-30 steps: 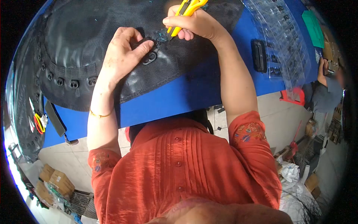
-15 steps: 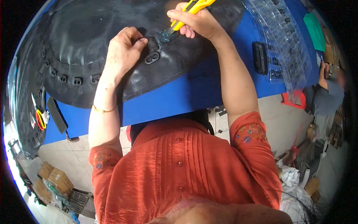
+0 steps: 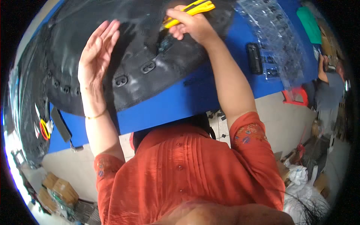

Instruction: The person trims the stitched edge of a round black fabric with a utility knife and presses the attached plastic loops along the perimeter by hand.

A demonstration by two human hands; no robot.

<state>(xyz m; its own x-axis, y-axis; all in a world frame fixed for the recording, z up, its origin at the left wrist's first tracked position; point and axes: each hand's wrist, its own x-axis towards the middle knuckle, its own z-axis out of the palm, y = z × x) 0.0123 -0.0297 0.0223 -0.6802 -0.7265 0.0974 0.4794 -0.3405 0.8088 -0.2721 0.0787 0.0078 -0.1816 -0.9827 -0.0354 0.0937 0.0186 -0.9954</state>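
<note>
My right hand [image 3: 189, 24] is closed around a yellow utility knife [image 3: 197, 9], its front end pointing down to the left over black mesh fabric [image 3: 165, 73]. Below the knife a small dark greenish patch [image 3: 165, 44] shows on the fabric. Raised over the left part of the fabric, my left hand [image 3: 98, 52] is open, with fingers stretched and nothing in it. Between the hands, toward the near edge, black oval two-hole fittings sit in the fabric, among them one fitting [image 3: 148, 67] and another fitting [image 3: 120, 80].
On the blue table [image 3: 157, 116], scissors with red and yellow handles [image 3: 45, 129] and a dark strap [image 3: 60, 123] lie left. Clear plastic packaging [image 3: 281, 41], a black case [image 3: 254, 58] and a green item [image 3: 309, 25] are right. A person [image 3: 330, 90] is beyond the red stool [image 3: 296, 96].
My left hand has lifted off the fabric, moved left and opened. The right hand, still holding the utility knife, has shifted slightly left, and the blade end has come away from the greenish patch.
</note>
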